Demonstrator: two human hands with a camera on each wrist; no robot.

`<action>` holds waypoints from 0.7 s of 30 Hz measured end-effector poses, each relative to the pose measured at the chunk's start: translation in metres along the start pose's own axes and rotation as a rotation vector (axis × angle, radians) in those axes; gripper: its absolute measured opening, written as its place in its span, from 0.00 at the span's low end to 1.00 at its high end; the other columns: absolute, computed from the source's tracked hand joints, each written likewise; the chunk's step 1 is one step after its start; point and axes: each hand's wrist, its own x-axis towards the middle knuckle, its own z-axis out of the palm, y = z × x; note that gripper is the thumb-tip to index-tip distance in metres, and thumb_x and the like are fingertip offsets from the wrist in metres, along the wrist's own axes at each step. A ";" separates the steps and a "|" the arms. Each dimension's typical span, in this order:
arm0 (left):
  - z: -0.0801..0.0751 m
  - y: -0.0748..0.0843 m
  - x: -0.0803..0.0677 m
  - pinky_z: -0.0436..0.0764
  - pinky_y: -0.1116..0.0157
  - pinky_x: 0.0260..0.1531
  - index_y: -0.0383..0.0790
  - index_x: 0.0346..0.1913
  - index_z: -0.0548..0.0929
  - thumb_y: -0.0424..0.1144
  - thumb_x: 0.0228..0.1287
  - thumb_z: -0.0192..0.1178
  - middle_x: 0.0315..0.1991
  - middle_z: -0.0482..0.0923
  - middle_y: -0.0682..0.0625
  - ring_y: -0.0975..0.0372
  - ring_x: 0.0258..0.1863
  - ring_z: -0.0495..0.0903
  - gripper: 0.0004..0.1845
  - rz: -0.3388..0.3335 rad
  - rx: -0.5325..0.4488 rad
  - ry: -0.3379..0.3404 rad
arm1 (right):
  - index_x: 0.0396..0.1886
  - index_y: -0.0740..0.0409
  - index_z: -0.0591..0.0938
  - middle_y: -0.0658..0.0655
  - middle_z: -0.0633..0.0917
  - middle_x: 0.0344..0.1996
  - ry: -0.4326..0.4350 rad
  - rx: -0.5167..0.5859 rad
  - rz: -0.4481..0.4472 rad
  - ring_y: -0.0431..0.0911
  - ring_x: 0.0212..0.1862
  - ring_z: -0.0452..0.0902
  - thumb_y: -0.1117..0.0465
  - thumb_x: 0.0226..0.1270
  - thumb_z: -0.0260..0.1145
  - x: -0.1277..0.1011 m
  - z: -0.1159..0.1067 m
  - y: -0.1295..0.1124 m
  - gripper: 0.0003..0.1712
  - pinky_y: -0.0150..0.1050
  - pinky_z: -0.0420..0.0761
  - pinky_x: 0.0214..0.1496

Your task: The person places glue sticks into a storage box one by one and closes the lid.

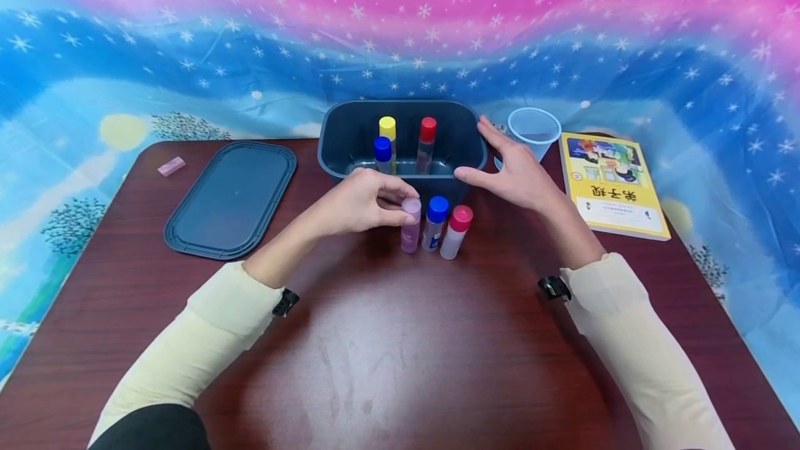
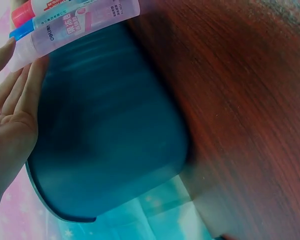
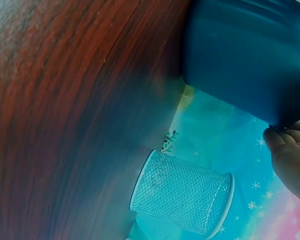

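Note:
In the head view my left hand [image 1: 359, 205] pinches the pale purple cap of a slim, see-through purple glue bottle [image 1: 410, 236] between thumb and fingers. The bottle stands upright on the table. Right of it stand a blue-capped glue bottle [image 1: 434, 229] and a red-capped one [image 1: 455, 236]. Behind them is a dark blue-grey plastic bin [image 1: 403, 176]. Inside it stand a yellow-capped bottle [image 1: 387, 127], a blue-capped bottle [image 1: 383, 150] and a red-capped bottle [image 1: 427, 141]. My right hand [image 1: 514, 171] touches the bin's right rim, its thumb and fingers spread.
A matching flat lid [image 1: 231, 200] lies at left, near a small pink block [image 1: 171, 167]. Right of the bin stands a light blue mesh cup [image 3: 182, 195], with a yellow book [image 1: 615, 186] beside it. A patterned cloth [image 1: 400, 33] hangs behind the table.

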 end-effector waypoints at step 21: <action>-0.042 0.007 -0.015 0.86 0.60 0.47 0.40 0.49 0.88 0.41 0.61 0.75 0.43 0.87 0.50 0.59 0.47 0.85 0.16 -0.040 -0.157 0.145 | 0.83 0.51 0.52 0.47 0.49 0.81 -0.017 -0.011 -0.004 0.50 0.81 0.43 0.35 0.65 0.68 0.001 -0.002 -0.001 0.56 0.60 0.61 0.74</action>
